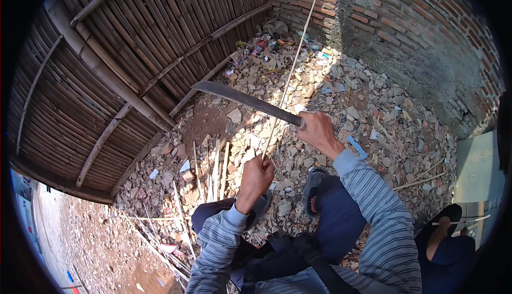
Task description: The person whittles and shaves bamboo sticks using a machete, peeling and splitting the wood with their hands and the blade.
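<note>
Rubble ground [373,118] w/ broken stone & trash, bamboo-slat fence [106,70] at 10 o'clock, brick wall [405,22] at 1. Centre: thin pale bamboo stick [288,80], upright, tilted, top running to 12; left hand [257,175] fisted round its lower end. Right hand [318,128] closed on handle of dark curved machete [242,98], blade crossing stick, contact unclear. Split strips [213,168] at 8. Sandalled foot [313,187] below; another person's foot [440,230] at 4, cut off.

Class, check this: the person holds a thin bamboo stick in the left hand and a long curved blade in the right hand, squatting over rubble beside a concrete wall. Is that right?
Not quite. The wall is red brick, not concrete, as the head view shows. The rest stands: the left hand grips the thin bamboo stick, the right hand holds the long curved blade, over rubble.
</note>
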Available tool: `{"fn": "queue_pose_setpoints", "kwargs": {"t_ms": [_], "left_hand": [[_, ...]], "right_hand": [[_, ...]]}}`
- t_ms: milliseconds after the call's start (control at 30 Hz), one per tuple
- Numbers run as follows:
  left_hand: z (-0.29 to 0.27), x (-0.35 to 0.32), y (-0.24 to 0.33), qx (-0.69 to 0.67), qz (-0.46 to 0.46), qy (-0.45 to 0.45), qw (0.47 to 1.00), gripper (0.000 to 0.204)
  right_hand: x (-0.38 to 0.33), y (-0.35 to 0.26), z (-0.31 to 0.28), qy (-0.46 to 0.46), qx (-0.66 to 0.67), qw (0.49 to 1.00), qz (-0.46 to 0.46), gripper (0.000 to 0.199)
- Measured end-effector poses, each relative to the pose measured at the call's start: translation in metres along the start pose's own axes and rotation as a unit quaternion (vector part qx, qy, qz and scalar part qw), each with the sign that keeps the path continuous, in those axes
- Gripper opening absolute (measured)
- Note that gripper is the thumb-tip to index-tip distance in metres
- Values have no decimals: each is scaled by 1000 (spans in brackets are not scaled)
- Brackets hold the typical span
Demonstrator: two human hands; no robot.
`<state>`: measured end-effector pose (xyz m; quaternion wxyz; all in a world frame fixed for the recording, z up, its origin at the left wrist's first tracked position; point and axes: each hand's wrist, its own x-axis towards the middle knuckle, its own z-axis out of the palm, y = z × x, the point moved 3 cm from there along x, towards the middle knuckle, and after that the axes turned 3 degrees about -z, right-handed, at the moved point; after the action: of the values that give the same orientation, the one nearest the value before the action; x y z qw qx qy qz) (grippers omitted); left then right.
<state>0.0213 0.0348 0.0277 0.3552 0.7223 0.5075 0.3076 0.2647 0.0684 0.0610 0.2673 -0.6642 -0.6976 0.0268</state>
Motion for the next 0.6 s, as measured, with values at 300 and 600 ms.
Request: {"fn": "queue_pose_setpoints", "kwargs": {"t_ms": [300, 600], "left_hand": [[3, -7, -2, -10, 38, 10, 999, 30], [3, -12, 4, 62, 60, -7, 996, 14]], "right_hand": [[-23, -10, 6, -30, -25, 994, -102, 21], [-4, 34, -10, 80, 55, 994, 50, 17]]}}
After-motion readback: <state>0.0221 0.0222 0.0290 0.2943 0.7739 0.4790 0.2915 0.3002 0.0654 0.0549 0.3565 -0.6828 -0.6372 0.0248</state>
